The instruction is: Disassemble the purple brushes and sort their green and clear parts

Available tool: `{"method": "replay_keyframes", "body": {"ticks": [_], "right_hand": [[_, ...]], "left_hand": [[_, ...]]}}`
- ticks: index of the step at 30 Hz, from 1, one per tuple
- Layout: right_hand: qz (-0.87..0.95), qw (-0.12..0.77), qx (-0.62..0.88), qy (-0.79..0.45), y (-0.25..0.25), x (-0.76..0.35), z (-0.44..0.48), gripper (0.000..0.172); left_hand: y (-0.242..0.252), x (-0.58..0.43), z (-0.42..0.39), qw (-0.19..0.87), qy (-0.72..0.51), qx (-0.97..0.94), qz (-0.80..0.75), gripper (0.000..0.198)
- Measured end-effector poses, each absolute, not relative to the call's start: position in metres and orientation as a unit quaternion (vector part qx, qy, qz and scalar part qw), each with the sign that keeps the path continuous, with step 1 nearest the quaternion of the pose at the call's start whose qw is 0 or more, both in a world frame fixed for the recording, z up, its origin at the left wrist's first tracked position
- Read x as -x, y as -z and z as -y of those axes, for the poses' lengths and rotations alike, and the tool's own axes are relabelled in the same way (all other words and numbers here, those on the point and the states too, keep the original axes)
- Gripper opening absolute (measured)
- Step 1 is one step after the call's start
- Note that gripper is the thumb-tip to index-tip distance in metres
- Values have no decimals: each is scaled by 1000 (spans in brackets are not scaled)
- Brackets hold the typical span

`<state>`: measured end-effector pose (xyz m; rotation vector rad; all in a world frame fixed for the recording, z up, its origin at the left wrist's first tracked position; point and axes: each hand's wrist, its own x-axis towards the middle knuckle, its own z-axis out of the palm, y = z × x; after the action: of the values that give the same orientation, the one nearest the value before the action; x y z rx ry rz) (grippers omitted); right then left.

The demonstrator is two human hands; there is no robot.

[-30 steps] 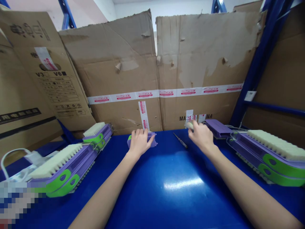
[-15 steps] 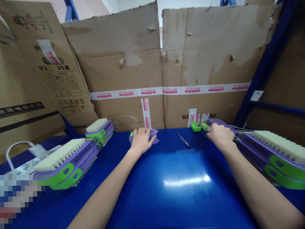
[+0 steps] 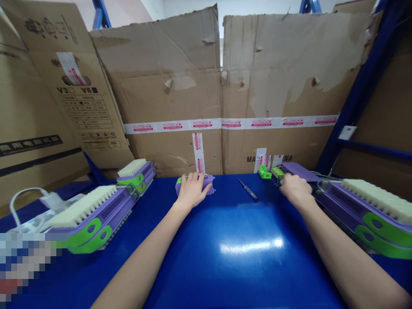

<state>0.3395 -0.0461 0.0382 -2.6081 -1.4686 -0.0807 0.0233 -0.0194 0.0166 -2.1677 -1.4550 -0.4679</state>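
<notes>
My left hand (image 3: 192, 191) lies over a small purple and green plastic part (image 3: 206, 182) at the back of the blue table (image 3: 225, 257), fingers wrapped on it. My right hand (image 3: 294, 189) is curled at the back right, beside a flat purple plate (image 3: 299, 170) and a small green block (image 3: 277, 172); what its fingers hold is hidden. Another green piece (image 3: 264, 172) sits just left of that block. A thin screwdriver (image 3: 247, 189) lies between my hands.
Purple and green brushes with white bristles are stacked at the left (image 3: 93, 212) and the right (image 3: 370, 206). Taped cardboard sheets (image 3: 225, 94) wall off the back and left. A blue rack post (image 3: 357, 90) rises at the right. A white cable (image 3: 22, 197) loops at far left.
My right hand moved from the back centre rightward to the purple plate, leaving two green pieces uncovered, then drew slightly back toward me. My left hand stayed on the purple part.
</notes>
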Motion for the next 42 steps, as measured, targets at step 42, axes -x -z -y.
{"method": "replay_keyframes", "body": {"ticks": [42], "right_hand": [[496,86,864,28,-38,-357,45,36]], "left_hand": [[-15,-24,21,244,172,792,532,51]]}}
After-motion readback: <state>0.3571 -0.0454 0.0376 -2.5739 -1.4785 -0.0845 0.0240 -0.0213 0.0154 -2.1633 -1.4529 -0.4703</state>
